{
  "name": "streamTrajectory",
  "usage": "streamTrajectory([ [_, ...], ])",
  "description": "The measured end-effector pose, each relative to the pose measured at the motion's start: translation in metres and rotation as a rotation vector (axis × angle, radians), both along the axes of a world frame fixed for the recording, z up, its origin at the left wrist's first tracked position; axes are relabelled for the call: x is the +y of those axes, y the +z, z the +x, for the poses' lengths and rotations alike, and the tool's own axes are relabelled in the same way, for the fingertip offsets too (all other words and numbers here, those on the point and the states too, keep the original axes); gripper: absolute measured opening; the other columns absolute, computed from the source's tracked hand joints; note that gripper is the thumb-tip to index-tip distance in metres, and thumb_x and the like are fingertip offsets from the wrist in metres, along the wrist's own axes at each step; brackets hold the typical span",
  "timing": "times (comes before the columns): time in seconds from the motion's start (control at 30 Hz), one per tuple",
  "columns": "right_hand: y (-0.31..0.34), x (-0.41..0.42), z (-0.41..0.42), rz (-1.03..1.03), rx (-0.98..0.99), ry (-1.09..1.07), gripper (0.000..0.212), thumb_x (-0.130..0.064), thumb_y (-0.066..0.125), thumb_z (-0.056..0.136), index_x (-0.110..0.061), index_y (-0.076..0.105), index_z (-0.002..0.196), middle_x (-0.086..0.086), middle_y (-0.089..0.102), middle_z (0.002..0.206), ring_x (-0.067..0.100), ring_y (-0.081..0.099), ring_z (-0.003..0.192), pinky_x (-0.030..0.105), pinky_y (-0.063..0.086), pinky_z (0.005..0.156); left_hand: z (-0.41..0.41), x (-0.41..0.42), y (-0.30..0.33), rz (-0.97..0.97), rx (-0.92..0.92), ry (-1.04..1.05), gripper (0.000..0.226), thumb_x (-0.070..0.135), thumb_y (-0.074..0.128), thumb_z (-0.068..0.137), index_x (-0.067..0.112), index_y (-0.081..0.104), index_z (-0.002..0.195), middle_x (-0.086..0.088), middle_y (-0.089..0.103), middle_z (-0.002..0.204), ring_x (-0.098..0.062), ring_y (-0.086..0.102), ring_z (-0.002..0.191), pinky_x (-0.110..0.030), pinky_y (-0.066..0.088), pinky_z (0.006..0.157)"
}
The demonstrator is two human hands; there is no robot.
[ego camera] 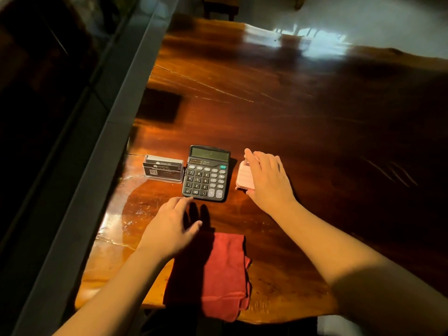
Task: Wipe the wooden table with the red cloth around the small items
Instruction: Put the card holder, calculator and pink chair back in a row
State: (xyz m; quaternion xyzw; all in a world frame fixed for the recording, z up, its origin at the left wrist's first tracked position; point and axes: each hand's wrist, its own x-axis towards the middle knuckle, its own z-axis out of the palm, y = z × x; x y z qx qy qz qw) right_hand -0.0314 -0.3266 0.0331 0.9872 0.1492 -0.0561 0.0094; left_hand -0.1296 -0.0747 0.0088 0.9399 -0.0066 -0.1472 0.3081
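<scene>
A red cloth [218,275] lies folded on the glossy wooden table [303,122], draped over its near edge. Beyond it stands a row of small items: a clear card holder [163,172], a black calculator [206,174] and a small pink box [244,177]. My right hand [268,181] rests over the pink box with fingers around its right side. My left hand [173,226] hovers open just above the table, between the cloth and the calculator's near left corner, holding nothing.
A grey ledge [116,112] runs along the table's left side with a dark glass wall beyond it. A dark square patch [161,105] shows on the wood behind the card holder. Bright window glare marks the far tabletop.
</scene>
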Motion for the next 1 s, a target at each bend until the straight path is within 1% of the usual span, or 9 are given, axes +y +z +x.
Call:
streamTrajectory([
  [0.13,0.001,0.000,0.001,-0.025,0.006,-0.011,0.112,-0.037,0.088,0.072,-0.018,0.017,0.156,0.010,0.039,0.151,0.031,0.036,0.139,0.052,0.030,0.118,0.000,0.002,0.001,-0.011,-0.006,-0.003,0.065,0.042,0.070,0.089,0.021,0.045,0.145,0.002,0.049,0.141,-0.020,0.046,0.131,-0.039,0.046,0.106],
  [0.27,0.005,0.003,-0.004,-0.056,0.014,-0.030,0.118,-0.045,0.086,0.073,-0.022,0.008,0.158,0.012,0.030,0.161,0.033,0.026,0.148,0.053,0.025,0.120,0.002,0.007,0.002,-0.014,-0.023,-0.015,0.064,0.040,0.071,0.088,0.020,0.047,0.144,0.000,0.051,0.139,-0.021,0.047,0.130,-0.036,0.043,0.107],
  [0.37,0.013,0.005,-0.009,-0.051,0.004,-0.052,0.115,-0.049,0.082,0.077,-0.025,0.004,0.158,0.012,0.022,0.165,0.034,0.019,0.152,0.053,0.018,0.121,0.005,0.013,0.004,-0.014,-0.042,-0.027,0.064,0.040,0.072,0.088,0.020,0.048,0.143,-0.002,0.052,0.139,-0.022,0.048,0.130,-0.036,0.042,0.107],
  [0.5,0.031,0.010,-0.025,0.014,-0.016,-0.104,0.108,-0.047,0.080,0.080,-0.024,0.008,0.158,0.011,0.022,0.165,0.032,0.019,0.152,0.052,0.017,0.122,0.009,0.021,0.012,-0.020,-0.059,-0.065,0.066,0.039,0.072,0.088,0.018,0.047,0.144,-0.004,0.052,0.141,-0.024,0.046,0.132,-0.038,0.041,0.109],
  [0.63,0.053,0.018,-0.051,0.134,-0.041,-0.156,0.094,-0.048,0.077,0.082,-0.028,0.021,0.155,0.008,0.032,0.160,0.030,0.028,0.148,0.054,0.022,0.122,0.012,0.029,0.028,-0.020,-0.083,-0.120,0.066,0.040,0.072,0.088,0.017,0.048,0.144,-0.005,0.052,0.142,-0.025,0.047,0.133,-0.039,0.041,0.108],
  [0.7,0.062,0.022,-0.065,0.214,-0.047,-0.186,0.088,-0.049,0.074,0.082,-0.033,0.025,0.154,0.002,0.038,0.156,0.026,0.033,0.144,0.053,0.031,0.118,0.012,0.032,0.037,-0.015,-0.102,-0.142,0.065,0.041,0.071,0.088,0.017,0.048,0.144,-0.005,0.053,0.142,-0.026,0.047,0.132,-0.039,0.042,0.107],
  [0.8,0.074,0.027,-0.089,0.318,-0.024,-0.239,0.083,-0.050,0.072,0.084,-0.031,0.031,0.153,0.000,0.040,0.155,0.024,0.035,0.142,0.049,0.043,0.110,0.012,0.035,0.053,-0.009,-0.148,-0.155,0.064,0.042,0.071,0.088,0.018,0.049,0.143,-0.005,0.054,0.140,-0.025,0.048,0.132,-0.040,0.043,0.106],
  [0.9,0.081,0.025,-0.112,0.373,-0.007,-0.230,0.075,-0.049,0.070,0.086,-0.026,0.038,0.150,-0.001,0.041,0.154,0.022,0.036,0.141,0.050,0.046,0.107,0.007,0.034,0.068,-0.003,-0.183,-0.150,0.064,0.044,0.071,0.089,0.020,0.049,0.144,-0.005,0.053,0.142,-0.024,0.049,0.132,-0.037,0.041,0.106],
  [1.0,0.086,0.020,-0.129,0.418,0.017,-0.204,0.071,-0.049,0.067,0.089,-0.026,0.041,0.150,-0.002,0.043,0.153,0.020,0.039,0.139,0.047,0.047,0.107,-0.004,0.030,0.081,-0.007,-0.193,-0.123,0.064,0.045,0.071,0.088,0.022,0.049,0.144,-0.003,0.054,0.144,-0.022,0.049,0.132,-0.036,0.041,0.106],
])
